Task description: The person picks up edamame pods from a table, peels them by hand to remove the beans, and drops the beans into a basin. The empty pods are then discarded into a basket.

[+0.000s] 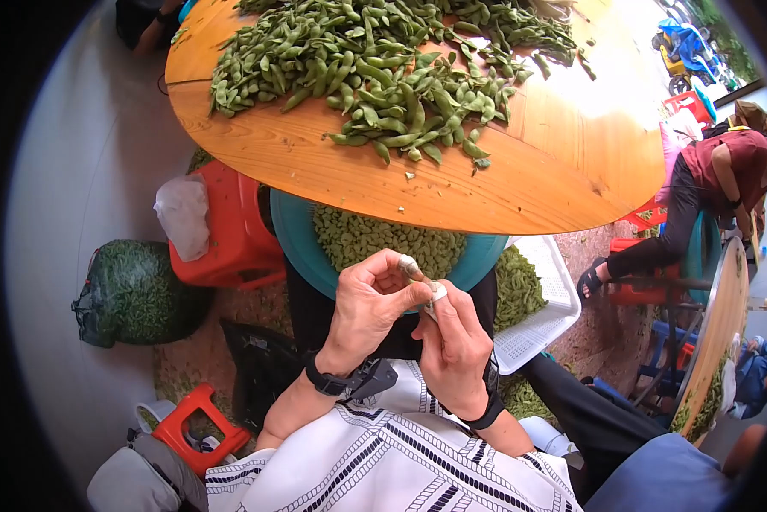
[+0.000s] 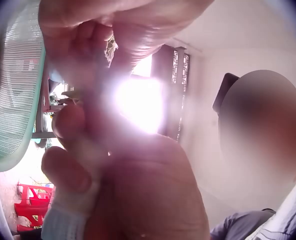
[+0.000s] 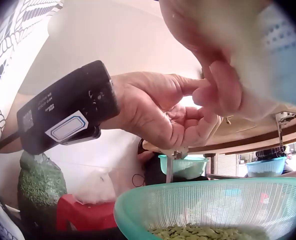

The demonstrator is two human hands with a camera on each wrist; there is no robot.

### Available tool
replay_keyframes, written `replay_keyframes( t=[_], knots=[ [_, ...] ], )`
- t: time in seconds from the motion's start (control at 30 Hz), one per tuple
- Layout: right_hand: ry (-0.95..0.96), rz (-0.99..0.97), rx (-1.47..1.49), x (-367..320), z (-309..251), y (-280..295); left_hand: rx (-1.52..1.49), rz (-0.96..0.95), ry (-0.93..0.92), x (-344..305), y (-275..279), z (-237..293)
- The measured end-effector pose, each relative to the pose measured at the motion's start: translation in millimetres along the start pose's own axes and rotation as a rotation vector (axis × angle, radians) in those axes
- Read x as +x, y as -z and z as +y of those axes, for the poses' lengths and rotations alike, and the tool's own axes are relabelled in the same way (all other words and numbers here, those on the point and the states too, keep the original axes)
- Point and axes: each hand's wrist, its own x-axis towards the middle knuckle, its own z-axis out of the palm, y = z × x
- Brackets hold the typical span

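Note:
In the head view my left hand (image 1: 370, 303) and right hand (image 1: 456, 350) meet above a teal basket, fingers bent. My left thumb tip comes up against the right hand's fingertips, which overlap it. A stained, pale wrap (image 1: 410, 267) covers a left fingertip; a white wrap (image 1: 437, 291) sits on a right finger. The right wrist view shows a light-blue dotted wrap (image 3: 287, 55) close up. Whatever lies between the fingertips is mostly hidden, and I cannot tell what it is. Shelled green beans (image 1: 387, 239) fill the basket (image 1: 294, 247) below.
A round wooden table (image 1: 562, 175) in front bears a heap of soybean pods (image 1: 400, 85). Left are red stools (image 1: 221, 235), a plastic bag (image 1: 183, 213) and a full green net sack (image 1: 140, 290). A white crate (image 1: 558, 299) stands right; another person (image 1: 725, 179) sits beyond.

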Motion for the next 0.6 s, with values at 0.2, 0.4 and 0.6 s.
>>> replay_keyframes(
  t=[0.2,0.4,0.6],
  knots=[
    [-0.209,-0.030,0.276,9.5,1.3,9.3,0.034,0.021,-0.058,1.2,-0.2,-2.5],
    [-0.275,0.043,0.277,19.0,6.2,8.0,-0.018,0.074,-0.022,7.1,-5.8,-12.3],
    [-0.103,0.102,0.087,19.5,21.4,5.5,0.083,0.106,-0.062,9.4,-4.9,-18.1]
  ],
)
